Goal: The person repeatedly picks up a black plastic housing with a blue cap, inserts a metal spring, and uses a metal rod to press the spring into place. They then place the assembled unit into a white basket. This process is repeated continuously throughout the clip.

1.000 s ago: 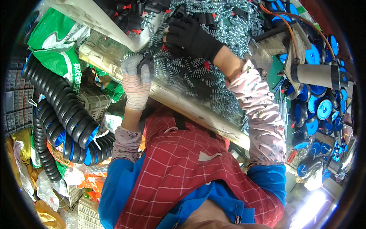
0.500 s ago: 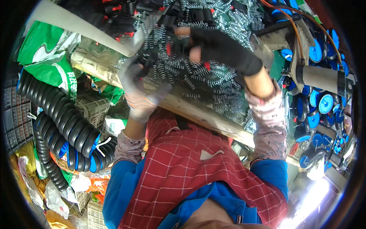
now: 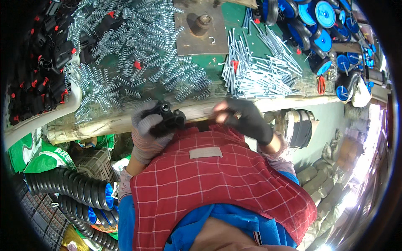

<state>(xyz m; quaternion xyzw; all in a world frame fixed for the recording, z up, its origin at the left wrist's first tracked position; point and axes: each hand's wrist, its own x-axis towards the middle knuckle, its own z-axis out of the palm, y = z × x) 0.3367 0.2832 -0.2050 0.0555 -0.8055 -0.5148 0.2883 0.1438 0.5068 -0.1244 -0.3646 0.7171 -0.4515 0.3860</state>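
Observation:
My left hand (image 3: 148,129), in a pale striped glove, is closed around a black plastic caster bracket or housing (image 3: 169,119) with a round hole at its top. It is held just in front of the bench edge. To its right, apart from the part, is my right hand (image 3: 247,121) in a black glove with bare fingertips. Its fingers are slightly blurred and half bent, with a gap between them and nothing visible inside. A pile of metal coil springs (image 3: 134,54) lies on the bench beyond my left hand. Long metal bolts (image 3: 264,69) lie beyond my right hand.
A metal plate with a short round post (image 3: 202,24) sits between springs and bolts. Black parts with red tabs (image 3: 46,71) fill the far left behind a white curved rim (image 3: 75,98). Blue-centred black wheels (image 3: 322,39) are heaped far right; strung wheels (image 3: 69,188) lie lower left.
The view has swung right, bringing the bolts and post into sight. My right hand has drawn back from the springs toward me. My left hand still holds a black part, now nearer my apron.

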